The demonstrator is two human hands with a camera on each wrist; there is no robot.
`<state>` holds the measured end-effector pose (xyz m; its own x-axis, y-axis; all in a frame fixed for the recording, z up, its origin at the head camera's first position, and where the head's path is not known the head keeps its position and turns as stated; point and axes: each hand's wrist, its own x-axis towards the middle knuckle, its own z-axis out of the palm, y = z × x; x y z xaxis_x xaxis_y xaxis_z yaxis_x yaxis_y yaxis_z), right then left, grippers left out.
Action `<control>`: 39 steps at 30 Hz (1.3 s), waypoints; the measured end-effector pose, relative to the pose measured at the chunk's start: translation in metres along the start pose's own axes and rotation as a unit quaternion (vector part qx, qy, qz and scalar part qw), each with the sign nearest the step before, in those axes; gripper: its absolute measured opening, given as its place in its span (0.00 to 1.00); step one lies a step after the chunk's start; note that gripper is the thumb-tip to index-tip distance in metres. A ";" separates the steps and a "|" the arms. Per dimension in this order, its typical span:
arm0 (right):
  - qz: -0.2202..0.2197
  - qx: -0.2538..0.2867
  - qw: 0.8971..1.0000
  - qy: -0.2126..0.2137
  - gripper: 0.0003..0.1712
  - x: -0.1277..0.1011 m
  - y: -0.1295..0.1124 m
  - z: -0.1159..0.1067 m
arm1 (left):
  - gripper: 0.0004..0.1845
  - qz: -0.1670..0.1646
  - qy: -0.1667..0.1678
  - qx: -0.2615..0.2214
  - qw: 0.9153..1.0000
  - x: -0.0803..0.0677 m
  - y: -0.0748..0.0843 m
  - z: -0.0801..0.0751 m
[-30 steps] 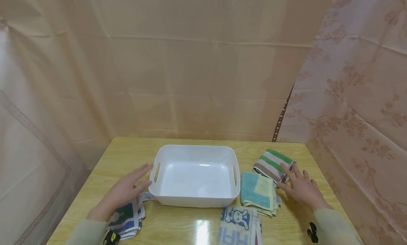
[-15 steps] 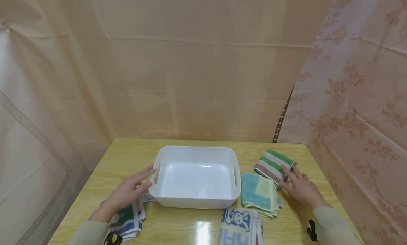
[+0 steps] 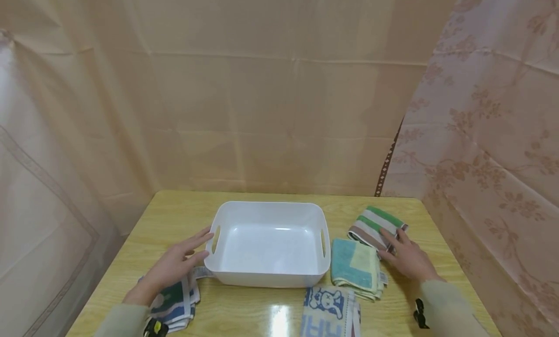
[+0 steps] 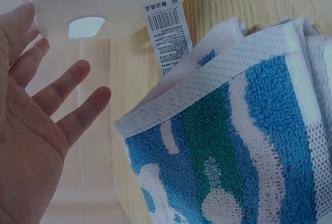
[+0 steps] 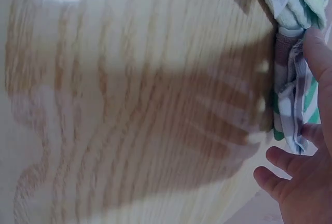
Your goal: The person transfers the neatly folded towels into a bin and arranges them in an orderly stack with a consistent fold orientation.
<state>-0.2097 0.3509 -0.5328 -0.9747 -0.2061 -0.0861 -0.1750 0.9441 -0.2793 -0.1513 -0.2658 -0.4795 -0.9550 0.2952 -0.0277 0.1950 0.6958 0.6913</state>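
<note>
White basin [image 3: 268, 279] lies lengthwise, left to right.

Drew right hand [image 3: 410, 260] and sleeve [image 3: 450, 311] slightly leftward in the last half second, reaching farther over the striped towel [image 3: 372, 224], after easing left hand [image 3: 173, 263] closer in to the white bin [image 3: 268, 279] the half second before.

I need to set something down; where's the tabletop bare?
The tabletop is bare between the bear-print towel and blue-green towel, and behind the white bin. It's crowded right of the bin: yellow-teal towel, striped towel and right hand; the left hand borders its left.
</note>
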 end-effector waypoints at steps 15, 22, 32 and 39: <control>-0.002 0.042 0.999 0.012 0.44 -0.003 -0.003 0.011 | 0.33 -0.027 -0.019 -0.019 0.999 0.002 -0.002 0.001; -0.003 0.062 0.998 0.014 0.42 0.000 -0.007 0.012 | 0.32 -0.034 -0.020 -0.025 0.999 0.001 -0.001 -0.001; -0.015 0.045 0.998 0.032 0.35 0.004 -0.016 0.013 | 0.32 -0.037 -0.018 -0.030 0.999 0.000 -0.002 -0.001; -0.015 0.055 0.998 0.035 0.36 0.007 -0.012 0.017 | 0.32 -0.032 -0.019 -0.031 0.999 0.000 -0.002 -0.002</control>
<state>-0.2116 0.3337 -0.5465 -0.9774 -0.2112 -0.0098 -0.1914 0.9035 -0.3835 -0.1521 -0.2680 -0.4796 -0.9560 0.2758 -0.1001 0.1176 0.6728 0.7304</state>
